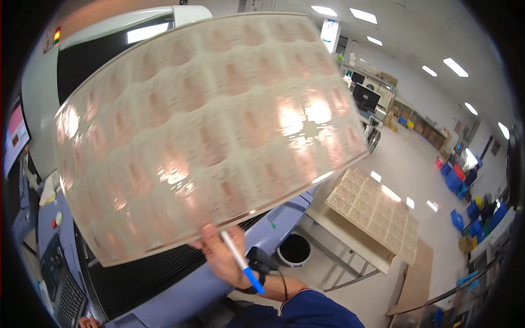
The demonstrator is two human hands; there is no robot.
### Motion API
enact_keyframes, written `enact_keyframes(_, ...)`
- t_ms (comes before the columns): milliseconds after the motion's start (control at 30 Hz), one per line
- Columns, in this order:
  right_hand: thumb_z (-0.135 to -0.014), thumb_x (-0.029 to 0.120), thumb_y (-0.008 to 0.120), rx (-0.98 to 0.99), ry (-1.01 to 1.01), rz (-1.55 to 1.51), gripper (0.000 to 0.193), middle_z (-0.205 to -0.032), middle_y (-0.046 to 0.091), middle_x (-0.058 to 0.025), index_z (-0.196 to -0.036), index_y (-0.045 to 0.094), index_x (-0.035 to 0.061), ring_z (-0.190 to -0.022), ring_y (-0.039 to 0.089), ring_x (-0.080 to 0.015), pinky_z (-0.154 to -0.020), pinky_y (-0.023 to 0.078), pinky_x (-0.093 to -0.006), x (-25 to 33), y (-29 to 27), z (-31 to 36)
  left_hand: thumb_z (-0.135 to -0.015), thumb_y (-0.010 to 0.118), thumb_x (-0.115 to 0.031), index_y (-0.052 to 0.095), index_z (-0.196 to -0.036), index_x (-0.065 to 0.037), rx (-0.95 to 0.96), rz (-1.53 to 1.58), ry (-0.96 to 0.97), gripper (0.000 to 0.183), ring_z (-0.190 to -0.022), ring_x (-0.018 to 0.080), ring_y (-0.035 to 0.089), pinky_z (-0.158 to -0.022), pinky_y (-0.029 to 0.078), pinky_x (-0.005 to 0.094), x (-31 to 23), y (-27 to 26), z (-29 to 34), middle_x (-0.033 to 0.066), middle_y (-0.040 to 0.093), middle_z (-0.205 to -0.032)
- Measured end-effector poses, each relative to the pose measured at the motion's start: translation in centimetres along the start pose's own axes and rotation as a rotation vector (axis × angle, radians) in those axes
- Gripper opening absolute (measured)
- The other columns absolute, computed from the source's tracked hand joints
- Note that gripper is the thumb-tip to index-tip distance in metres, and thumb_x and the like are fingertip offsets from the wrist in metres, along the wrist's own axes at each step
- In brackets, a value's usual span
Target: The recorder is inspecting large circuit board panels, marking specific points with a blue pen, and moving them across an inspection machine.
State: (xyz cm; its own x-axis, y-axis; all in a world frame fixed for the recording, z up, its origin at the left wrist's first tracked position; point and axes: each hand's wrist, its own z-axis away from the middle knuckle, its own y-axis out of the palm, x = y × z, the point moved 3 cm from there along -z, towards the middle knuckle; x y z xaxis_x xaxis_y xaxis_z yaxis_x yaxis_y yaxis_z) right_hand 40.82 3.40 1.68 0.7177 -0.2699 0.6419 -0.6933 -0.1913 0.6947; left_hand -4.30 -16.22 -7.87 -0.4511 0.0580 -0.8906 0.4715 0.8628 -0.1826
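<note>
My right hand (221,257) grips the lower edge of a large, pale, thin circuit-board panel (219,93), tilted up in front of me. Rows of copper-toned shapes cover the panel, and its surface throws back bright glare. A white marker pen with a blue end (240,259) is also held in my right hand, slanting down across the palm. A dark band with a thin cord circles that wrist. Only a bit of my left hand (90,322) shows at the bottom left rim, near a black keyboard (68,298); how its fingers are set is too cut off to read.
Behind the panel stands a big white and lilac machine (180,295) with a dark ribbed bed. To the right, more board panels (377,213) lie on a cart (339,229). A round bin (294,250) sits below. Monitors, shelves and blue bins line the room.
</note>
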Motion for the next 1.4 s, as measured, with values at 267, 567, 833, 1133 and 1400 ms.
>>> enact_keyframes(267, -0.098, 0.031, 0.059, 0.014, 0.151, -0.015, 0.036, -0.087, 0.063, -0.0048, -0.107, 0.060, -0.0044, -0.080, 0.062, -0.0094, -0.084, 0.057, -0.0324, -3.1, 1.7, 1.5, -0.084, 0.070, -0.005, 0.061, -0.084, -0.003, -0.002, -0.104, 0.017, 0.009, -0.064, 0.0123, 0.053, -0.057, 0.043, 0.0257, -0.9, 0.2, 0.2, 0.0051, 0.059, -0.070)
enact_keyframes(567, -0.102, 0.013, 0.048, 0.016, 0.264, -0.047, 0.027, -0.117, 0.062, -0.0165, -0.122, 0.049, -0.0052, -0.105, 0.065, -0.0250, -0.090, 0.056, -0.0385, -3.5, 4.1, -2.3, -0.092, 0.061, -0.008, 0.049, -0.097, -0.009, 0.048, 0.146, -0.118, 0.012, -0.059, 0.0042, 0.041, -0.052, 0.036, 0.0200, 4.3, -1.2, -1.1, -0.0049, 0.039, -0.071)
enact_keyframes(833, -0.094, 0.003, 0.058, -0.092, 0.552, 0.045, 0.008, -0.087, 0.061, -0.0095, -0.092, 0.056, -0.0036, -0.085, 0.063, -0.0194, -0.087, 0.055, -0.0414, -11.5, -0.7, -10.1, -0.089, 0.062, 0.001, 0.050, -0.091, -0.004, 0.021, 0.268, -0.151, 0.013, -0.060, 0.0082, 0.054, -0.056, 0.047, 0.0214, -0.6, 1.4, 0.0, 0.0032, 0.056, -0.069)
enact_keyframes(1133, -0.097, 0.027, 0.057, 0.884, 0.198, 1.166, 0.047, -0.119, 0.062, -0.0263, -0.135, 0.049, 0.0004, -0.114, 0.058, -0.0394, -0.096, 0.046, -0.0500, -9.7, 4.0, -8.5, -0.088, 0.063, 0.003, 0.052, -0.090, -0.002, -0.038, 0.180, -0.180, 0.012, -0.058, 0.0086, 0.057, -0.057, 0.048, 0.0207, -2.0, -0.1, 1.2, 0.0027, 0.058, -0.067)
enact_keyframes(1400, -0.092, 0.047, 0.058, 0.874, -0.096, 1.635, 0.065, -0.131, 0.050, -0.0346, -0.133, 0.045, -0.0013, -0.123, 0.043, -0.0580, -0.105, 0.027, -0.0680, -13.5, 0.2, -12.2, -0.087, 0.065, -0.001, 0.053, -0.090, -0.003, -0.045, 0.157, -0.182, 0.012, -0.057, 0.0077, 0.059, -0.052, 0.042, 0.0181, -2.5, 1.5, 0.6, 0.0035, 0.062, -0.069)
